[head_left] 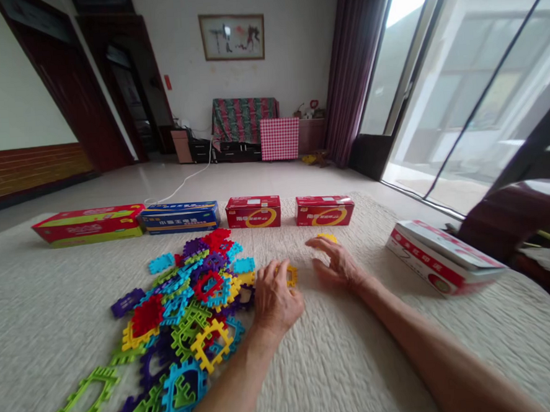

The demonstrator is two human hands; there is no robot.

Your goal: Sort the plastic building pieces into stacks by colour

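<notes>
A heap of toothed plastic building pieces [189, 326] in red, yellow, blue, green and purple lies on the pale textured cover, left of my hands. My left hand [277, 299] is at the heap's right edge, fingers curled down against a yellow building piece [292, 276]; its grip is partly hidden. To the right, my right hand [338, 265] is held low over the cover, fingers apart and nothing between them. Just beyond its fingers lies another yellow building piece [328, 237], partly covered by the hand.
Along the far edge stand a red and green box [90, 226], a blue box [181, 218], and two red boxes, one left [253, 212] and one right [324, 211]. A white and red carton [441, 258] sits at the right. Beyond are tiled floor and glass doors.
</notes>
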